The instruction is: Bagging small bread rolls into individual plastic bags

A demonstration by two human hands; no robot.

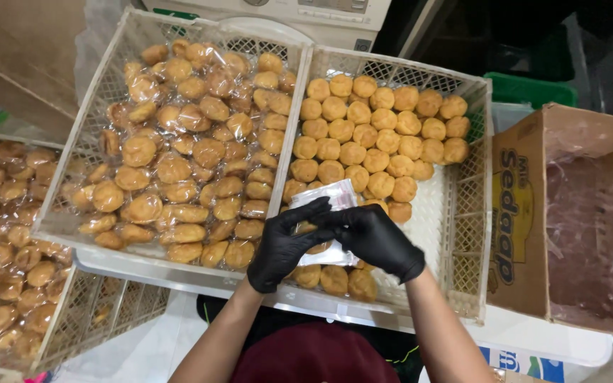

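Crates number three: one at the far left (72,319) and one at upper centre-left (101,85), both heaped with plastic-wrapped pastries (179,156), then one at centre-right (462,234) with roughly forty bare round pastries (370,135) in rows. Low in the middle, two black-gloved hands meet over that crate. The left hand (285,245) and right hand (374,237) both close their grip on one clear plastic pouch (338,197), its long axis running upper left to lower right. A cardboard box (569,220) stands at right.

The gloved hands hide much of the clear bag (335,198); left crate (8,241) is cut off.
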